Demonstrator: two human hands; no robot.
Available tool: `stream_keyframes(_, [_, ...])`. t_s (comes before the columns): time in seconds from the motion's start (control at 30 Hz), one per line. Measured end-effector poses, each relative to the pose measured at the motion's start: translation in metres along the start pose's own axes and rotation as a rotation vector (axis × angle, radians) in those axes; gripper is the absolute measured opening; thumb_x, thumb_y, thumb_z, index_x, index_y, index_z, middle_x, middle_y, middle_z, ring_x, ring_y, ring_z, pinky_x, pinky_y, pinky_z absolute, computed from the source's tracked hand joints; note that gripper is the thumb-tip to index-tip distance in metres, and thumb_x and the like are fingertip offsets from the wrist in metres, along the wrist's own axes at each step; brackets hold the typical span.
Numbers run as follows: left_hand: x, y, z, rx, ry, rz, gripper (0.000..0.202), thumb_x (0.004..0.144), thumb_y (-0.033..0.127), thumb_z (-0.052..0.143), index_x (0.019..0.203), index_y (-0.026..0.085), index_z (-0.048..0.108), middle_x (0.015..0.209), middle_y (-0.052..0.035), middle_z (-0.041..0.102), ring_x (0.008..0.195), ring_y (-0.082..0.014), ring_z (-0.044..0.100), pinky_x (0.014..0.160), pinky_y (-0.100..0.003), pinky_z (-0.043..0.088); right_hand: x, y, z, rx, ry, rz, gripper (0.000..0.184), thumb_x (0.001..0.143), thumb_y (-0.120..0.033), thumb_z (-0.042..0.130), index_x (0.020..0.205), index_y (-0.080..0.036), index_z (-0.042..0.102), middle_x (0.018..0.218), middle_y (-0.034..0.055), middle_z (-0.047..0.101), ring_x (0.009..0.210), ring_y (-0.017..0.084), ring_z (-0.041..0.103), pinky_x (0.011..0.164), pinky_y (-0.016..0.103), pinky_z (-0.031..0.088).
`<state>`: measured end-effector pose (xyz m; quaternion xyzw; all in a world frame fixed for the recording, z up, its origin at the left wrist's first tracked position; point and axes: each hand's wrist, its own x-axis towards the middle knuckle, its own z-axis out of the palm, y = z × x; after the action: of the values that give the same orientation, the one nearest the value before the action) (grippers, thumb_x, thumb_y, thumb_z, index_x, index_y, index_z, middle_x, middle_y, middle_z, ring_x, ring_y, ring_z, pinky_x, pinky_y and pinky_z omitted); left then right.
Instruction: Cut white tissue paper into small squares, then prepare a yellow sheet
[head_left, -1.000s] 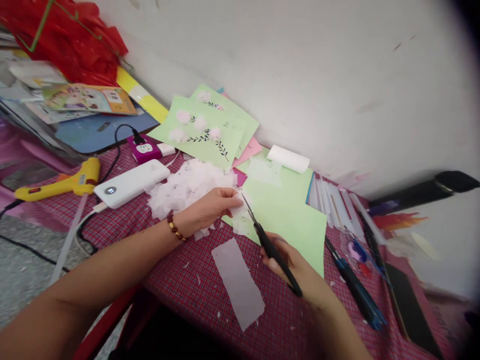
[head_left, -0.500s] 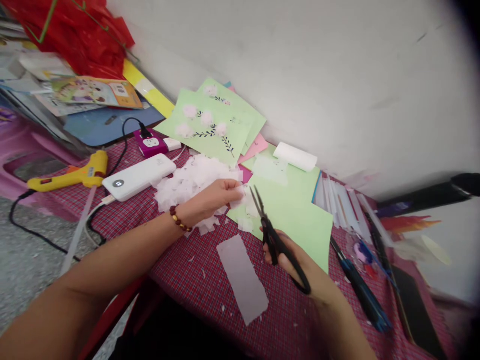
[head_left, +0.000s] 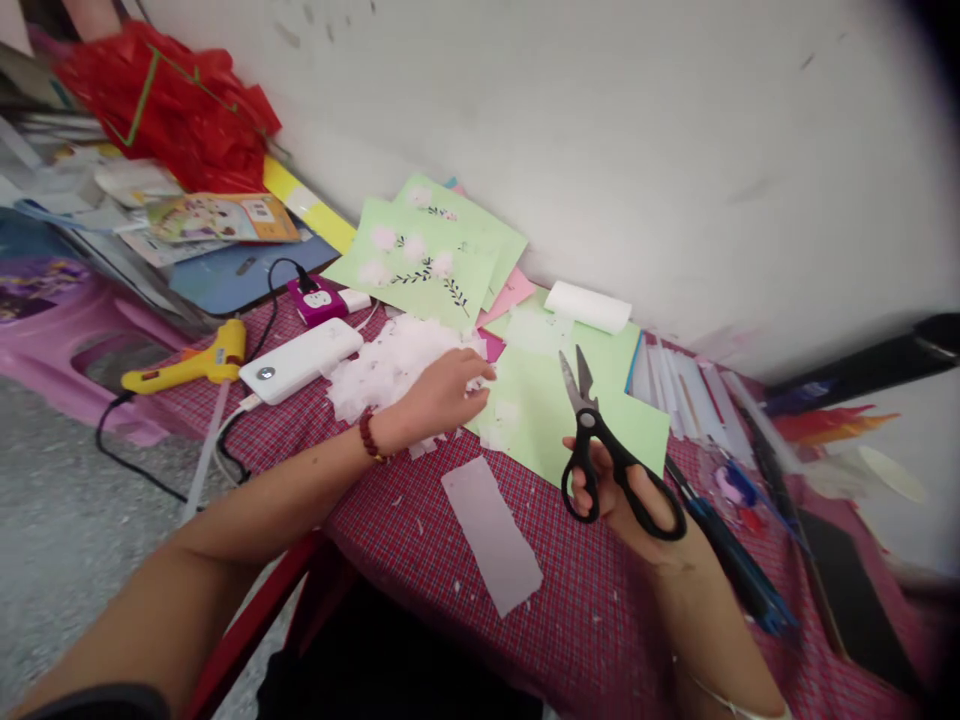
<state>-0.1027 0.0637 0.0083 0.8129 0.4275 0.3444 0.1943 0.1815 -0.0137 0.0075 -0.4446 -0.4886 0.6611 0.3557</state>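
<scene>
My right hand (head_left: 637, 500) grips black scissors (head_left: 600, 445) by the handles, blades slightly apart and pointing up over a light green sheet (head_left: 570, 415). My left hand (head_left: 442, 392), with a bead bracelet at the wrist, reaches into a pile of white tissue pieces (head_left: 390, 360); its fingers are pinched at the pile's right edge, and what they hold is too small to name. A pale rectangular paper strip (head_left: 491, 535) lies on the red checked tablecloth (head_left: 592, 620) between my arms.
Green cards with white flowers (head_left: 420, 255) lie by the wall. A white power bank (head_left: 304, 358), a purple plug (head_left: 319, 300) and a yellow glue gun (head_left: 187, 368) sit at left. White strips (head_left: 679, 385), pens (head_left: 739, 565) and a white roll (head_left: 589, 305) lie at right. Red plastic (head_left: 172, 110) is piled far left.
My right hand has swung the scissors away to the right and upright, clear of the tissue. My left hand has dropped onto the white pile. The view has shifted slightly.
</scene>
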Motion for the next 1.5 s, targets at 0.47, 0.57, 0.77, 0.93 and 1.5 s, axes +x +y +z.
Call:
stream_keyframes(0.47, [0.056, 0.008, 0.007, 0.343, -0.689, -0.070, 0.024, 0.058, -0.008, 0.051, 0.058, 0.016, 0.056, 0.063, -0.0025, 0.050, 0.070, -0.0187, 0.050, 0.075, -0.031, 0.039, 0.025, 0.027, -0.031, 0.290, 0.016, 0.045, 0.035, 0.086, -0.056, 0.054, 0.095, -0.024, 0.068, 0.075, 0.0034, 0.063, 0.062, 0.017, 0.056, 0.062, 0.033, 0.048])
stream_keyframes(0.57, [0.056, 0.012, -0.024, 0.545, -0.445, -0.131, 0.019, 0.063, -0.004, 0.054, 0.069, 0.013, 0.060, 0.083, -0.0099, 0.058, 0.090, -0.0246, 0.054, 0.085, -0.036, 0.038, 0.026, 0.029, -0.032, 0.318, -0.001, 0.038, 0.033, 0.088, -0.053, 0.054, 0.090, -0.023, 0.067, 0.073, 0.0034, 0.063, 0.060, 0.016, 0.057, 0.062, 0.032, 0.049])
stream_keyframes(0.77, [0.003, 0.048, -0.014, 0.412, -0.319, -0.216, 0.009, 0.073, 0.022, 0.066, 0.068, 0.017, 0.061, 0.074, -0.0068, 0.058, 0.085, -0.0234, 0.054, 0.081, -0.033, 0.039, 0.027, 0.031, -0.032, 0.352, -0.033, 0.023, 0.028, 0.084, -0.047, 0.066, 0.091, -0.020, 0.065, 0.071, 0.0016, 0.063, 0.056, 0.014, 0.059, 0.055, 0.027, 0.049])
stream_keyframes(0.93, [-0.039, 0.053, 0.021, -0.056, -0.376, -0.459, 0.032, 0.051, 0.019, 0.082, 0.047, 0.021, 0.050, 0.049, 0.0028, 0.042, 0.062, -0.0151, 0.045, 0.060, -0.024, 0.035, 0.018, 0.020, -0.026, 0.075, 0.026, -0.096, 0.036, 0.080, -0.053, 0.067, 0.094, -0.020, 0.061, 0.072, 0.0019, 0.062, 0.054, 0.014, 0.057, 0.053, 0.028, 0.048])
stream_keyframes(1.5, [-0.037, 0.096, -0.055, -0.876, 0.058, -0.445, 0.013, 0.069, 0.022, 0.074, 0.074, 0.015, 0.064, 0.070, -0.0011, 0.065, 0.063, -0.0101, 0.056, 0.063, -0.023, 0.046, 0.011, 0.011, -0.022, -0.479, 0.172, -0.320, 0.054, 0.068, -0.046, 0.076, 0.111, -0.016, 0.064, 0.064, -0.0036, 0.055, 0.062, 0.017, 0.054, 0.062, 0.032, 0.044])
